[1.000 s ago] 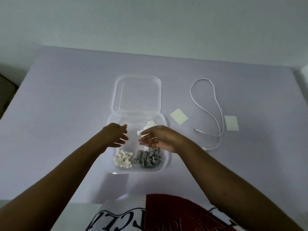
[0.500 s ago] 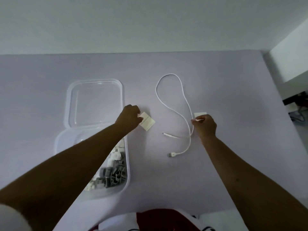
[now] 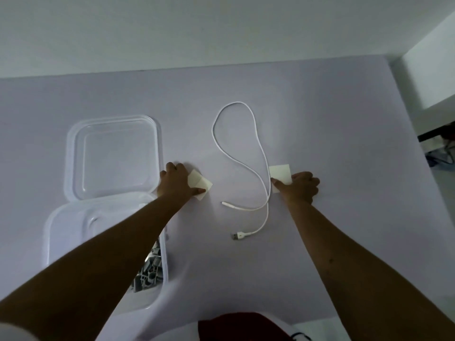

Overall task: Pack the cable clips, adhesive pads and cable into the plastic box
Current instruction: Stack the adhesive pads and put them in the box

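A clear plastic box point(image 3: 55, 239) sits at the left with its hinged lid point(image 3: 115, 153) laid open behind it. Grey cable clips point(image 3: 149, 275) show inside, partly hidden by my left forearm. My left hand point(image 3: 176, 182) pinches a pale square adhesive pad point(image 3: 202, 184) lying on the table just right of the lid. My right hand point(image 3: 301, 187) pinches a second adhesive pad point(image 3: 280, 175) beside the white cable point(image 3: 246, 168), which lies looped between my hands with its USB plug point(image 3: 237, 235) nearest me.
The lilac table point(image 3: 344, 143) ends at a white wall behind and at its right edge, where dark objects point(image 3: 440, 136) stand on the floor. My red and white shirt point(image 3: 241, 327) shows at the bottom.
Both hands left the box and reached right, each to a pad. The view swung right, and each hand's fingers have settled on a pad's edge.
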